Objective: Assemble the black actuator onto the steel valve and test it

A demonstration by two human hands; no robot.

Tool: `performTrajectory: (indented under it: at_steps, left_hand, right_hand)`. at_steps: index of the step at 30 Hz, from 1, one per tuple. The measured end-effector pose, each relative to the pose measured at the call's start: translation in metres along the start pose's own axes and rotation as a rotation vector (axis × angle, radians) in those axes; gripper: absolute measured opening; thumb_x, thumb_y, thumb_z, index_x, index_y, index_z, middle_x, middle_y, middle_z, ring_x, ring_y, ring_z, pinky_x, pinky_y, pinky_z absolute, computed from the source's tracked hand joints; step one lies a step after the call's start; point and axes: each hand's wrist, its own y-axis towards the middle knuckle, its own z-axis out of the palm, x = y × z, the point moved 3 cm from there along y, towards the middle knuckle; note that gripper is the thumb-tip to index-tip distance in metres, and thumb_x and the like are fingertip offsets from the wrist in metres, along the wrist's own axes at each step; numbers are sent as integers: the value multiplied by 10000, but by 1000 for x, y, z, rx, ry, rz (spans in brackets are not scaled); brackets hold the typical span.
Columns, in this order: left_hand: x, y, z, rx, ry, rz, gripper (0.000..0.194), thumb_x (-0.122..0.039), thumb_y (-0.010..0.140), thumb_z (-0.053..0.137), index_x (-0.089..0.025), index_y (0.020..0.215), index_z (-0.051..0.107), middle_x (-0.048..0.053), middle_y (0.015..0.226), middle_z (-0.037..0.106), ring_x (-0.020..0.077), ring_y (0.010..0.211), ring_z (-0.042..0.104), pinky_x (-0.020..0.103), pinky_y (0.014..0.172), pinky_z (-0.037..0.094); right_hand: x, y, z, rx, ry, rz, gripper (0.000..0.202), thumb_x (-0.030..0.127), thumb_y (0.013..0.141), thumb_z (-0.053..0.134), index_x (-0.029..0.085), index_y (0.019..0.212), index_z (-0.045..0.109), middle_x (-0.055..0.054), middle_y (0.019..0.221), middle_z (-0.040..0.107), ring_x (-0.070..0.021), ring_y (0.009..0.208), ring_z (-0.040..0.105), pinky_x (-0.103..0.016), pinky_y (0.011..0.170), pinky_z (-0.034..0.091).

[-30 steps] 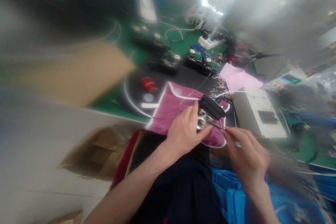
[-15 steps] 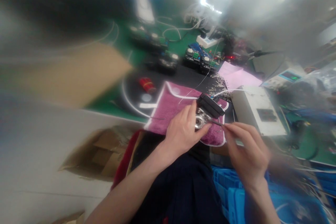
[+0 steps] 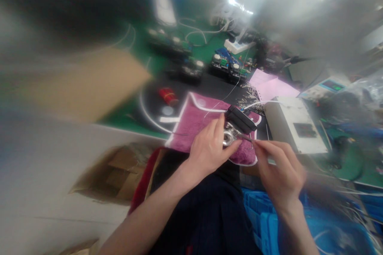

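A device with a black box-shaped housing (image 3: pixel 241 119) and a silver metal body (image 3: pixel 228 138) with a round opening rests on a plum-coloured cloth (image 3: pixel 187 125). My left hand (image 3: pixel 209 143) is closed around its metal part, fingers on the far side and thumb along the near side. Between thumb and fingertips, my right hand (image 3: pixel 279 167) pinches a thin dark rod (image 3: pixel 246 138). The rod's far end meets the metal body beside my left thumb; its exact contact point is too small to make out.
Loose small metal parts (image 3: pixel 249 97) lie beyond the cloth, near pink paper (image 3: pixel 275 85). A white box (image 3: pixel 295 125) stands at right. Circuit assemblies (image 3: pixel 229 65) sit farther back, a red spool (image 3: pixel 168 96) to the left. Blue crates (image 3: pixel 269 223) and a cardboard box (image 3: pixel 116 173) are below.
Both hands keep nearly the same position on the device and the rod. The rod and right fingers have shifted very slightly; a red light at the back no longer shows.
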Motion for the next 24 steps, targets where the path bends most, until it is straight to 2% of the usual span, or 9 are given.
performTrajectory:
  at_steps: [8, 11, 14, 17, 20, 24]
  left_hand:
    - [1, 0, 1, 13, 11, -19, 833, -675, 998, 476, -133, 1600, 283, 164, 1352, 624, 339, 1228, 656, 464, 996, 574]
    - [0, 0, 0, 24, 13, -23, 844, -674, 998, 474, -122, 1603, 271, 165, 1352, 628, 338, 1233, 654, 453, 986, 578]
    - [0, 0, -1, 29, 12, -20, 849, -672, 997, 480, -122, 1606, 264, 163, 1344, 632, 330, 1224, 659, 442, 976, 580]
    - [0, 0, -1, 5, 7, -9, 840, -673, 994, 488, -134, 1602, 273, 159, 1344, 632, 322, 1224, 659, 439, 984, 574]
    - [0, 0, 0, -18, 10, -8, 839, -678, 988, 498, -133, 1592, 291, 161, 1351, 631, 321, 1216, 661, 445, 988, 573]
    - [0, 1, 0, -9, 6, 1, 831, -668, 991, 502, -125, 1587, 302, 166, 1346, 633, 321, 1212, 663, 447, 993, 572]
  right_hand:
    - [-22, -35, 25, 231, -88, 113, 148, 213, 984, 699, 188, 1129, 704, -17, 873, 704, -138, 740, 682, -268, 691, 504]
    - [-19, -36, 21, 199, -37, 113, 173, 196, 976, 704, 197, 1149, 705, -26, 919, 721, -139, 776, 694, -268, 717, 524]
    - [-11, -29, 4, 81, 49, 120, 253, 137, 943, 723, 221, 1181, 716, -50, 1027, 745, -155, 876, 717, -286, 809, 567]
    - [-3, -18, -11, -5, 38, 92, 283, 107, 902, 753, 228, 1156, 732, -47, 1024, 752, -159, 861, 721, -283, 792, 583]
    - [-1, -8, -14, -2, 38, 54, 304, 87, 883, 765, 220, 1154, 730, -46, 1014, 750, -157, 838, 717, -279, 770, 583]
    - [-2, -2, -8, 32, 57, 48, 325, 65, 883, 758, 203, 1175, 722, -53, 1028, 738, -149, 839, 700, -289, 794, 576]
